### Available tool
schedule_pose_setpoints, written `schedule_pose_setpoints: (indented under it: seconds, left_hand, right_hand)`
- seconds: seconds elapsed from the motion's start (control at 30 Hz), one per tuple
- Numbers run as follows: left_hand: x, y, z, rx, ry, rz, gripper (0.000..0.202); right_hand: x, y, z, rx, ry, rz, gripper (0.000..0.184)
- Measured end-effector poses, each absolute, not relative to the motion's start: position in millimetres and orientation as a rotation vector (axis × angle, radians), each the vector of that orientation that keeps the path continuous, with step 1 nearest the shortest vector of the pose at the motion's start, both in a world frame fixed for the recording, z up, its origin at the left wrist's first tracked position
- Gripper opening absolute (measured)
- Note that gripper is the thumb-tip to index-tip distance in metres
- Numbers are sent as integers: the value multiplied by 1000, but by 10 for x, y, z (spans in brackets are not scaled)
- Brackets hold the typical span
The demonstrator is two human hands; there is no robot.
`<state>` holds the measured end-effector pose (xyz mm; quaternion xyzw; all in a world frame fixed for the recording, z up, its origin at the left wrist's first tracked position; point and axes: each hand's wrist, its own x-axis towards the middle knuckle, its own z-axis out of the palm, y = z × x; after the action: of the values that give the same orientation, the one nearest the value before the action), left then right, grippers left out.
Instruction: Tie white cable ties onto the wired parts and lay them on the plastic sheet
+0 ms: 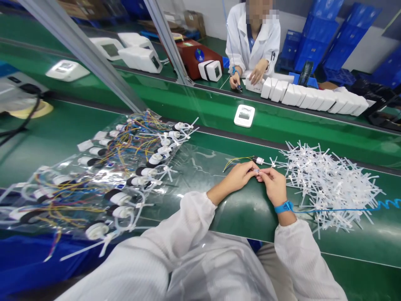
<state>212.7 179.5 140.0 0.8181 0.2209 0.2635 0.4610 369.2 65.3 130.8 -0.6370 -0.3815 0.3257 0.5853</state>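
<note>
My left hand [240, 176] and my right hand [274, 184] meet above the green bench, both closed in a pinch. Between their fingertips is a small pale part [257, 170], mostly covered, whose kind I cannot make out. Just beyond the fingers lies a small black-and-white motor unit [258, 160] with thin yellow and dark wires running left. A clear branched tube fitting [273, 162] is at its right end. To the right of my right hand spreads a heap of white branched tube fittings [328, 188]. A blue wrist strap [284, 207] circles my right wrist.
Wired motor units with tubes [123, 196] lie in rows on clear plastic at left. A white display device [244, 116] is on the green belt ahead. A coiled blue cord [388, 204] runs right. Across the belt, a co-worker [253, 42] handles white units. A metal post [166, 37] stands ahead.
</note>
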Motion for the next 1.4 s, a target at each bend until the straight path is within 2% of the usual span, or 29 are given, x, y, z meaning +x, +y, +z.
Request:
schedule_pose_setpoints:
  seconds: [0.23, 0.43, 0.63, 0.77, 0.9, 1.4]
  left_hand:
    - [2158, 1815, 1380, 1922, 552, 697, 20]
    - [2143, 1810, 1371, 1926, 580, 697, 26]
    - [2164, 1810, 1338, 2026, 553, 717, 25]
    - [2165, 1822, 1342, 2139, 557, 784, 15]
    - [2164, 1832, 1345, 2192, 535, 827, 17]
    - [2091, 1783, 1272, 2147, 484, 760, 21]
  right_hand:
    - [3751, 728, 1299, -1325, -809, 887, 35]
    - [3766, 724, 1305, -1289, -836, 963, 36]
    - [3772, 698, 1317, -1313, -788, 926, 37]
    - [3782, 695, 1329, -1322, -772, 918, 38]
    - [3769, 699, 1347, -1337, -768, 900, 41]
    - [3664, 629, 1331, -1414, -827, 821, 29]
